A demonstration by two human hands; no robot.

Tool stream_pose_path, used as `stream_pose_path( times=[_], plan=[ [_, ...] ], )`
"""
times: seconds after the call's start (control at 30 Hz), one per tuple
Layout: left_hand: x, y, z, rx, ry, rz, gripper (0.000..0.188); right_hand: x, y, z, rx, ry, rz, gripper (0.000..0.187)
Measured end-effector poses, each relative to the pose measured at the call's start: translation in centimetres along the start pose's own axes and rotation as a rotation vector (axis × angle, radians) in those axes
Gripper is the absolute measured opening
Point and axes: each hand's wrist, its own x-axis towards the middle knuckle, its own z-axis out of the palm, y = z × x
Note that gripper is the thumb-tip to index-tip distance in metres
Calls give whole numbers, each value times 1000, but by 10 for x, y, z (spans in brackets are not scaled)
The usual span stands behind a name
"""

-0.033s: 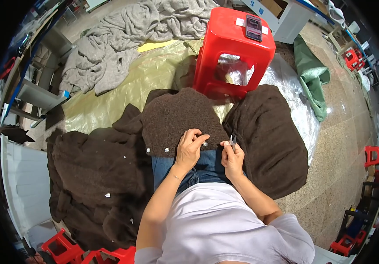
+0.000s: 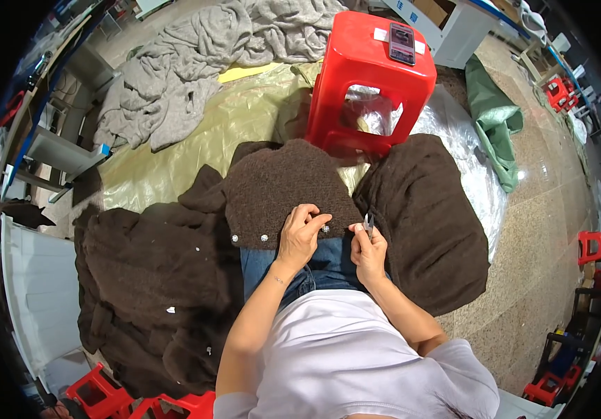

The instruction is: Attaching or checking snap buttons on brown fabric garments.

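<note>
A dark brown knitted garment (image 2: 286,174) lies across my lap, with shiny round buttons (image 2: 264,238) along its near edge. My left hand (image 2: 300,234) rests on this edge, thumb and forefinger pinched together just above a button (image 2: 325,228) at the right. What sits between those fingertips is too small to make out. Small thread snips (image 2: 369,223) are in my right hand (image 2: 370,253), blades pointing away from me. The thumb and forefinger of that hand meet close to the garment's right corner.
Brown garments are piled at left (image 2: 154,272), and a brown bundle (image 2: 433,223) lies at right. Ahead stands a red plastic stool (image 2: 377,77) with a phone (image 2: 402,45) on top. Grey knit fabric (image 2: 174,70) and yellowish plastic sheeting (image 2: 167,167) spread over the floor behind.
</note>
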Motion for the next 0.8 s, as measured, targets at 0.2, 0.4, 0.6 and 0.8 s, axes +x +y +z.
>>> stream_pose_path(
  times=[0.2,0.4,0.6,0.8],
  plan=[
    [-1,1,0,-95,45,-20,12,1,0,-1,-7,-17,5,19],
    [-20,24,-6,-429,1,-432,5,-4,-3,-2,-96,-129,26,36],
    [-41,21,4,-576,93,-379,4,-5,-9,-3,-323,-314,188,50],
    [-48,14,1,-427,77,-327,2,-1,-6,-2,-436,-376,212,49]
  ],
)
